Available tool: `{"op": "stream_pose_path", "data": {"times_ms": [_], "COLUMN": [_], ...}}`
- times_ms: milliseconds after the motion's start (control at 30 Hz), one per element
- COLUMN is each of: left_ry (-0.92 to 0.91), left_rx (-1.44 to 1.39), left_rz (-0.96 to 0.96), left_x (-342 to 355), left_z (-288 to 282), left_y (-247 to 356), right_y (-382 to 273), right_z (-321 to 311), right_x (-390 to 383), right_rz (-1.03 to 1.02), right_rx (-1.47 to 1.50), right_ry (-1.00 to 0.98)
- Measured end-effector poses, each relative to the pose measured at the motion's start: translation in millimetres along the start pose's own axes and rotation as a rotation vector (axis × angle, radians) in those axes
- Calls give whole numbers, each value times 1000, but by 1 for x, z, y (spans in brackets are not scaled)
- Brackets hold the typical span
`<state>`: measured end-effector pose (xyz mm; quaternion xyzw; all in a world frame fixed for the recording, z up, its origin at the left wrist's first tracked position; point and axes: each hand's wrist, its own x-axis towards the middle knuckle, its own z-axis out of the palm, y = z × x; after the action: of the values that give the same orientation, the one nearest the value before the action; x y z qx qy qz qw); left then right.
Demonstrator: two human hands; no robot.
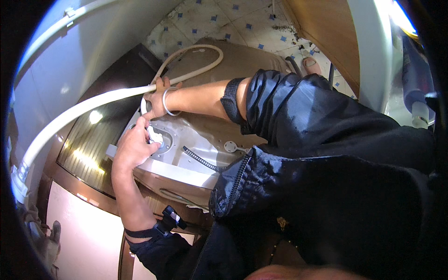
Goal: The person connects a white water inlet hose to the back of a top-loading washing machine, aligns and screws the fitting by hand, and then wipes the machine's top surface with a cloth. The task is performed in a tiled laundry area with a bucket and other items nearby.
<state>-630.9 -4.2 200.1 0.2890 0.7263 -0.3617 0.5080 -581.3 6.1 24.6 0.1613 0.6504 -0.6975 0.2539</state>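
Observation:
My left hand is closed on a small white fitting at an oval recess in a metal panel. Just above it my right hand grips the white hose where it bends down toward the fitting, its thumb near my left fingertips. The hose runs from a connector at the lower left and loops over the brown back of the panel. A black perforated strap lies to the right of my left hand, near a round metal tab.
A dark glossy door panel is at the left, beside a white wall with another pipe. Behind are a tiled floor, a bare foot and a wooden panel. A clear cylinder stands at the far right.

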Motion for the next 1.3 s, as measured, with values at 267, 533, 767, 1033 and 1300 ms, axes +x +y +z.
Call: {"op": "stream_pose_path", "data": {"times_ms": [267,533,767,1033,1300], "left_ry": [-21,110,5,371,-70], "left_rx": [71,109,-68,-131,-192], "left_rz": [15,-107,-63,342,167], "left_x": [6,-4,1,73,105], "left_z": [2,-2,-3,-4,0], "left_y": [-10,-3,-22,-61,-65], "right_y": [1,1,1,6,21], "right_z": [2,0,1,6,20], "right_x": [0,-1,1,3,26], "right_rz": [8,4,-4,-20,-209], "right_rx": [61,61,59,63,-61], "right_ry": [32,24,27,11,29]}}
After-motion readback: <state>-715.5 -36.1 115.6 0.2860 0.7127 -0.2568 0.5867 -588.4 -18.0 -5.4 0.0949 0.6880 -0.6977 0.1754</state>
